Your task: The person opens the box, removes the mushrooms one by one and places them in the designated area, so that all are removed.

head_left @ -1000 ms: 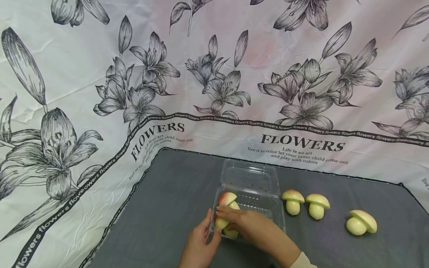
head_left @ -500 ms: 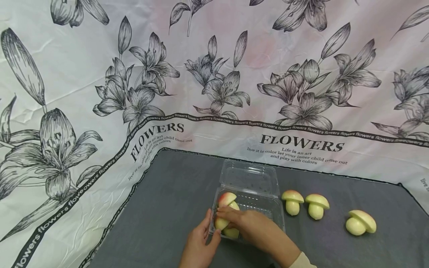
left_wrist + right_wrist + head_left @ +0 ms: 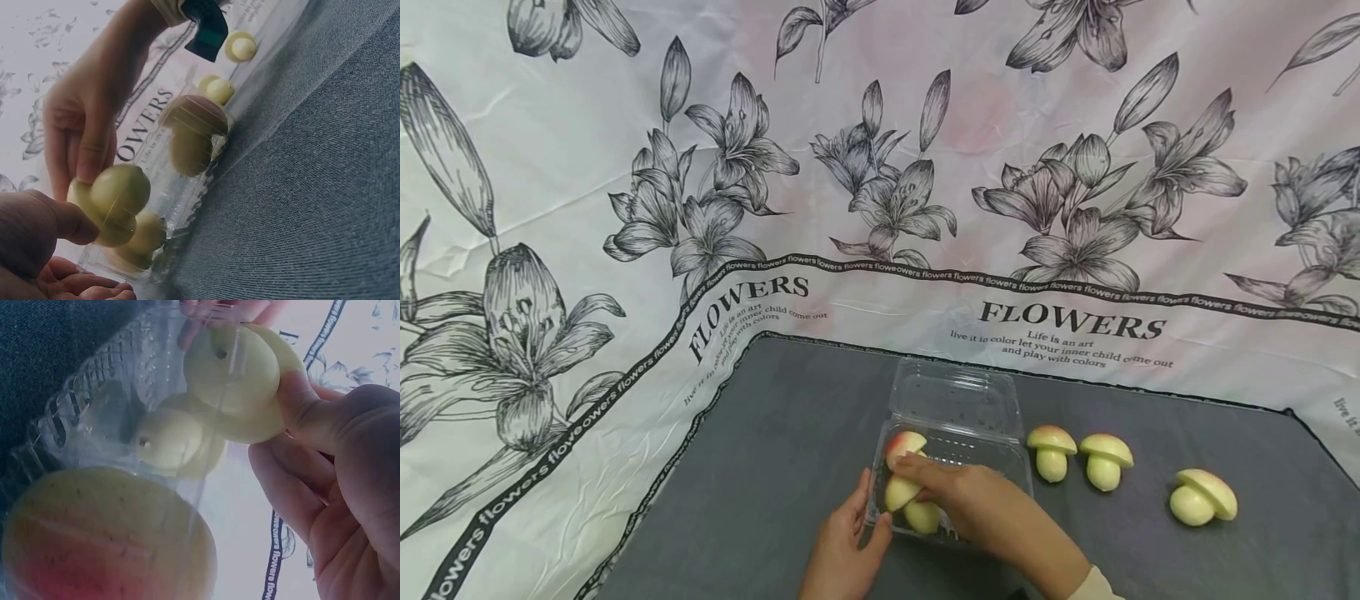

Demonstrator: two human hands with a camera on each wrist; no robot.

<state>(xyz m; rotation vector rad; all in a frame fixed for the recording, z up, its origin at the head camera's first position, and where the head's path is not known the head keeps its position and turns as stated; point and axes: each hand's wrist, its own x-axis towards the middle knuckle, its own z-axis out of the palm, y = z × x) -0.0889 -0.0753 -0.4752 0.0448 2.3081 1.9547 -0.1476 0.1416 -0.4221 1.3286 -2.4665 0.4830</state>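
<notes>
An open clear plastic container (image 3: 955, 433) stands on the grey table. My right hand (image 3: 970, 492) pinches an apple piece cut like a mushroom (image 3: 119, 194) between thumb and fingers, at the container's front left. My left hand (image 3: 850, 533) holds that corner, its thumb at the front wall and its fingers along the left side. Behind the held piece, another mushroom-shaped apple piece (image 3: 902, 446) with a red-skinned cap lies in the container. Through the plastic, both wrist views show one more apple piece (image 3: 106, 537) nearer the right side; my right arm covers it in the head view.
Right of the container, two mushroom-shaped apple pieces (image 3: 1051, 454) lie side by side on the grey tabletop (image 3: 775, 450); a third apple piece (image 3: 1202, 497) lies farther right. The hinged lid (image 3: 955, 396) leans back toward the flower-printed cloth (image 3: 895, 208).
My right hand and the pinched apple piece have shifted slightly rightward and away from the container's left wall. The left hand has stayed at the corner.
</notes>
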